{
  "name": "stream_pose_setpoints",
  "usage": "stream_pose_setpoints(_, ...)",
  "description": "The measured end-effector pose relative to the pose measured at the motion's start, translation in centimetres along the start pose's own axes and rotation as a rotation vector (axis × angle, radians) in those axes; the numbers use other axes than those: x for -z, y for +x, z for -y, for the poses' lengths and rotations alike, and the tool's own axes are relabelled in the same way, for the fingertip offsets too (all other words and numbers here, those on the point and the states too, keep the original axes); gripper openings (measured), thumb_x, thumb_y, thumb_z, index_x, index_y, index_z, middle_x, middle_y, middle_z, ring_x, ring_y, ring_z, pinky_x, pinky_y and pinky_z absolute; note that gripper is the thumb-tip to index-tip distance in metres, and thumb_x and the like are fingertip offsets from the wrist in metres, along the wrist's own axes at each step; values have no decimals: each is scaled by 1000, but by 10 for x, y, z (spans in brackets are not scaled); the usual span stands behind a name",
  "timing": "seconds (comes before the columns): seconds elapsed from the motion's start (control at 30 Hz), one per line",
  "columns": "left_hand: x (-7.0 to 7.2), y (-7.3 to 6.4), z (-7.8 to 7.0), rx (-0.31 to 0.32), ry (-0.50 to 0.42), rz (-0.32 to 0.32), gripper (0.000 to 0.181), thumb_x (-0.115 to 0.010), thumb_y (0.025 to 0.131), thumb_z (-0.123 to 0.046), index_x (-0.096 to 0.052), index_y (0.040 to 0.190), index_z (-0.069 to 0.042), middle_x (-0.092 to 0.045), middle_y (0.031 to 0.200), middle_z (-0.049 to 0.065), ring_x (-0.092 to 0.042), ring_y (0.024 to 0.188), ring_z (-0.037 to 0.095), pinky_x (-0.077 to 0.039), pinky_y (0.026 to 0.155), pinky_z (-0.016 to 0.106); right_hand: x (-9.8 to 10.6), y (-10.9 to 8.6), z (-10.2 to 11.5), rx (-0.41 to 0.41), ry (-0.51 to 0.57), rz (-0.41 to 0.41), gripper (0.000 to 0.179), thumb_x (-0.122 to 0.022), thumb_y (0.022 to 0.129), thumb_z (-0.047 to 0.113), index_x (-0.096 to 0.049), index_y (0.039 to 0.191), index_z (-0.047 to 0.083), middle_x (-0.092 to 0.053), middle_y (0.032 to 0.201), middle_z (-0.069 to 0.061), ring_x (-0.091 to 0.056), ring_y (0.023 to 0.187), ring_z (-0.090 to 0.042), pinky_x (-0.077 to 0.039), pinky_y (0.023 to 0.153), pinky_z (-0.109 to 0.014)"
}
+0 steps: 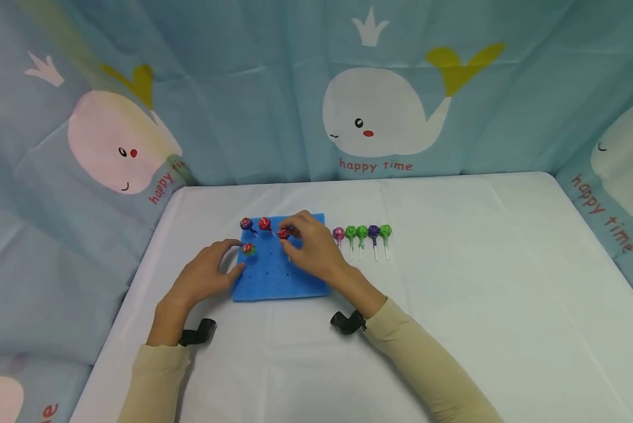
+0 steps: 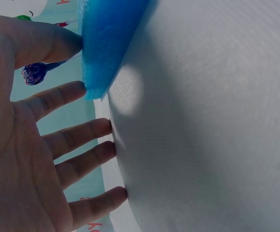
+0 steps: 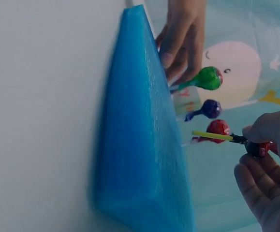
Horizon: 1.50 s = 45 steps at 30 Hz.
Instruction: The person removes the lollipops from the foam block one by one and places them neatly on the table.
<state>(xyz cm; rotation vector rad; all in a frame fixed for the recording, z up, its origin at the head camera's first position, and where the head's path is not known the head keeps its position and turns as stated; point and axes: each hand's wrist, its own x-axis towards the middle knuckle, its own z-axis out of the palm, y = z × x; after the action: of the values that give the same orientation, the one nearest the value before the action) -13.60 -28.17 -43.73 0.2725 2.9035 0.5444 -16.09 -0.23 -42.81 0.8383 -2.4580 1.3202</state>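
Note:
A blue foam block (image 1: pixel 274 288) lies on the table with three lollipops standing in it: a dark blue one (image 1: pixel 246 224), a red one (image 1: pixel 265 224) and a green-and-red one (image 1: pixel 248 249). My right hand (image 1: pixel 316 245) pinches a dark red lollipop (image 3: pixel 257 148) by its wrapped head, thumb against fingers. Its yellow stick (image 3: pixel 210 136) points toward the foam's top, its tip apart from the surface in the right wrist view. At the block's left edge, my left hand (image 1: pixel 206 271) rests with spread fingers, the thumb (image 2: pixel 67 43) and index fingertip touching the foam.
Right of the block, several lollipops lie in a row on the white table (image 1: pixel 454 282): a pink one (image 1: pixel 338 234), green ones (image 1: pixel 385 231) and a purple one (image 1: pixel 374 231). Small holes dot the foam. A whale-print curtain (image 1: pixel 274 117) hangs behind the table.

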Motion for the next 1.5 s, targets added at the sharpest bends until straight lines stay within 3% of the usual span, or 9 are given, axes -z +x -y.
stream_pose_setpoints(0.13, 0, 2, 1, -8, 5, -2, 60, -64, 102, -37, -49, 154, -12, -51, 160, 22, -45, 149, 49, -39, 117, 74, 8, -3, -4, 7, 17, -7, 24, -75, 97, 7, -70, 120, 3, -66, 115, -13, -72, 100, -31, -64, 89, -40)
stream_pose_setpoints(0.4, 4, 0, 0, 3, -2, 1, 60, -64, 102, -36, -48, 155, -13, -49, 161, 23, -44, 150, 49, -38, 117, 75, 30, -9, -7, 37, -19, -28, 23, -77, 96, 7, -70, 118, 3, -67, 114, -12, -75, 98, -27, -64, 90, -33)
stream_pose_setpoints(0.7, -3, -6, 1, 4, -12, 13, 60, -64, 102, -37, -48, 154, -12, -50, 160, 23, -45, 149, 50, -40, 116, 75, 45, -29, -19, -18, -28, -12, 26, -75, 96, 5, -70, 121, 0, -67, 114, -12, -73, 100, -24, -65, 90, -34)
stream_pose_setpoints(1.07, 1, -2, 2, -17, -9, -2, 60, -64, 102, -35, -48, 155, -11, -50, 160, 23, -44, 149, 49, -38, 117, 75, 71, -36, -38, -83, -25, 16, 26, -75, 94, 0, -71, 119, 0, -69, 112, -12, -74, 95, -22, -66, 87, -39)
stream_pose_setpoints(1.5, 0, -1, 3, -13, -14, 1, 60, -64, 102, -36, -48, 155, -12, -49, 161, 23, -43, 150, 49, -38, 118, 75, 108, -44, -59, -176, -62, 20, 29, -76, 94, 3, -70, 122, 0, -68, 119, -15, -75, 102, -27, -65, 92, -43)
